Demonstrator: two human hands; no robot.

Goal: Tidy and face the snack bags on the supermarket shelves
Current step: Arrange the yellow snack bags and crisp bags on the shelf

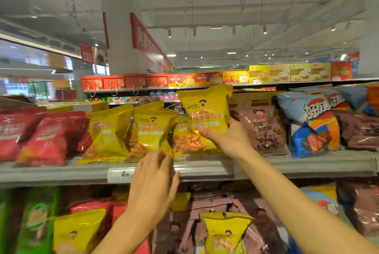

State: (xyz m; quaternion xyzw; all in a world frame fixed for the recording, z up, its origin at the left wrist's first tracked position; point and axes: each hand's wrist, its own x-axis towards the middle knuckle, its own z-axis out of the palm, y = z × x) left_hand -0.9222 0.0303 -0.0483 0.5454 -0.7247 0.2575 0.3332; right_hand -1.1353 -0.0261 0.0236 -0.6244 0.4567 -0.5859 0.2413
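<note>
Facing in progress: right hand point(227, 138) grips a glossy yellow plastic snack bag point(207, 110) upright above the grey metal shelf edge point(205, 168), left hand point(153, 182), fingers straight, at leaning yellow bags point(131, 130) beside it; these still need straightening.

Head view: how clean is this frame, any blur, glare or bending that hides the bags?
Head view: the left hand and the red bags at the frame's left are smeared by motion; the yellow bag held by the right hand reads fairly sharp; ceiling lamps glint off the foil; the wide lens bows the shelf edge.
</note>
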